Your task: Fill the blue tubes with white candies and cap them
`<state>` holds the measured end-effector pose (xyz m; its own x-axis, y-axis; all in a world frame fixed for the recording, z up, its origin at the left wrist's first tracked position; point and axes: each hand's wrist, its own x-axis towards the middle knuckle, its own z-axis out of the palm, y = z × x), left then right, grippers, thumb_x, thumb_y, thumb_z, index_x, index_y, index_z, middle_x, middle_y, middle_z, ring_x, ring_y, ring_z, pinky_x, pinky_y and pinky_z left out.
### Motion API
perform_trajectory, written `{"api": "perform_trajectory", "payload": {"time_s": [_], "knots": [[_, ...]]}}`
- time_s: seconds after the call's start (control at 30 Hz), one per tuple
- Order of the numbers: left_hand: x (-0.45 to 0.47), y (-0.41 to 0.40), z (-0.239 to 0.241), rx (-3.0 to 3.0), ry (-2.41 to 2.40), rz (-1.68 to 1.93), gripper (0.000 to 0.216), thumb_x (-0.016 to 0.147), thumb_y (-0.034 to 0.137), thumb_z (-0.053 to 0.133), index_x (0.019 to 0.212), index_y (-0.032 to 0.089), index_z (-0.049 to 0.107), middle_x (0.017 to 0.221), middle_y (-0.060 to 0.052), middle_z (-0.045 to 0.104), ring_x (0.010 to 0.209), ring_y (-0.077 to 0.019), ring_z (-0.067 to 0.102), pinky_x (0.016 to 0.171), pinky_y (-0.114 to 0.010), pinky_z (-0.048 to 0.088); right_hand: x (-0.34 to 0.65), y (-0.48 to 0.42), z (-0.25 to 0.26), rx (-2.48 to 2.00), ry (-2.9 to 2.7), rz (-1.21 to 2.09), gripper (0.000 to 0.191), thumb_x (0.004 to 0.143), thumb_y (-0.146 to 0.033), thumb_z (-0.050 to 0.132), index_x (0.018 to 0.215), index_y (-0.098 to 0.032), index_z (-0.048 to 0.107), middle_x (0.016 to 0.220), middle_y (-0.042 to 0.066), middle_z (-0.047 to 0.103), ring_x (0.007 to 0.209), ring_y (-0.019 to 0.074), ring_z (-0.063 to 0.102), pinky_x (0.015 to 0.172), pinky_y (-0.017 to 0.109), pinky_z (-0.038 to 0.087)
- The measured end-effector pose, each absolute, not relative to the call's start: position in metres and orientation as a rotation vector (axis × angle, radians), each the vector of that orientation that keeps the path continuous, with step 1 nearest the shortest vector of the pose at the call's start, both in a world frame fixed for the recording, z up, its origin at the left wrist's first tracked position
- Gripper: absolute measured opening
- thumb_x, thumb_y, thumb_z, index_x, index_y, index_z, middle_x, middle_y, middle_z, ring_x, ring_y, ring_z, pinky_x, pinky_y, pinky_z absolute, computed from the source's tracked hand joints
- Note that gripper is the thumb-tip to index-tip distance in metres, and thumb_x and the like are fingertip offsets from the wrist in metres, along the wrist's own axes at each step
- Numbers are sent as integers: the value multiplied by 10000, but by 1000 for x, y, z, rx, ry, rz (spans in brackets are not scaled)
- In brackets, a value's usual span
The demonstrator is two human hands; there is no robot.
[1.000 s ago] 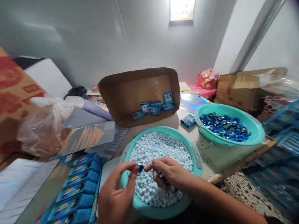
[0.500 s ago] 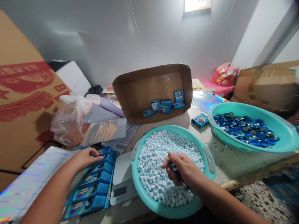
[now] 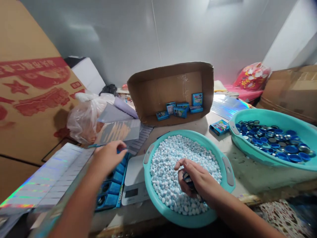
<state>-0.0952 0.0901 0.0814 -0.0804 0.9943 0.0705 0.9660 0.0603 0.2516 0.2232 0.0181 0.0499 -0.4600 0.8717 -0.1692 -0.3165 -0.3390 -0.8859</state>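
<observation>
Hands apart: the right hand [image 3: 199,181], lower centre, curls round some caps [image 3: 187,178] over a bowl [image 3: 184,222] of pale candies [image 3: 170,165]; the left hand [image 3: 108,158], lower left, bends above blue boxes [image 3: 116,179], its grip unclear. Scale [image 3: 133,172] between them; more caps [image 3: 272,138] fill another bowl [image 3: 256,154], far right; a carton [image 3: 168,89] stands upper centre.

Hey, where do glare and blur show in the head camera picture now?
Head view: rainbow glare streaks the shiny silver sheets at left; a pale reflection brightens the smooth grey wall; the person's bare left hand looks slightly blurred, likely from motion.
</observation>
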Motion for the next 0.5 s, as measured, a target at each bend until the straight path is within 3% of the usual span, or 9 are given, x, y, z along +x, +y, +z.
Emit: {"api": "perform_trajectory", "payload": {"time_s": [0.07, 0.17, 0.27, 0.4, 0.5], "knots": [[-38, 57, 85, 2066, 1923, 700, 322, 924, 472, 550, 1085, 230, 687, 996, -41, 724, 911, -206, 670, 780, -309, 525, 223, 17, 49, -828, -1114, 1926, 518, 955, -698, 505, 1126, -211, 553, 538, -75, 488, 393, 90, 373, 378, 191, 275], [36, 14, 80, 2256, 1259, 879, 224, 957, 387, 591, 1125, 273, 684, 1064, -19, 717, 958, -175, 668, 864, -310, 532, 223, 16, 48, -837, -1214, 1940, 601, 903, -781, 512, 1055, -206, 606, 540, -56, 489, 406, 96, 390, 395, 210, 304], [72, -5, 69, 2311, 1178, 1037, 141, 963, 248, 587, 1059, 248, 691, 1051, -26, 722, 1033, -189, 665, 911, -330, 523, 224, 17, 47, -907, -1212, 1918, 721, 860, -862, 460, 970, -182, 672, 528, -33, 493, 405, 104, 414, 383, 216, 303], [64, -9, 59, 2236, 1122, 1206, 114, 940, 173, 624, 983, 252, 695, 965, 15, 718, 994, -132, 681, 930, -252, 524, 224, 19, 49, -959, -1147, 1898, 817, 861, -868, 446, 1186, -151, 663, 549, -30, 525, 416, 107, 441, 384, 206, 330], [28, -10, 56, 2251, 1354, 1310, 106, 923, 189, 659, 965, 275, 705, 958, 41, 718, 905, -110, 687, 912, -234, 519, 225, 20, 51, -907, -1010, 1886, 828, 886, -837, 458, 1272, -119, 602, 551, -49, 505, 393, 99, 416, 354, 198, 308]]}}
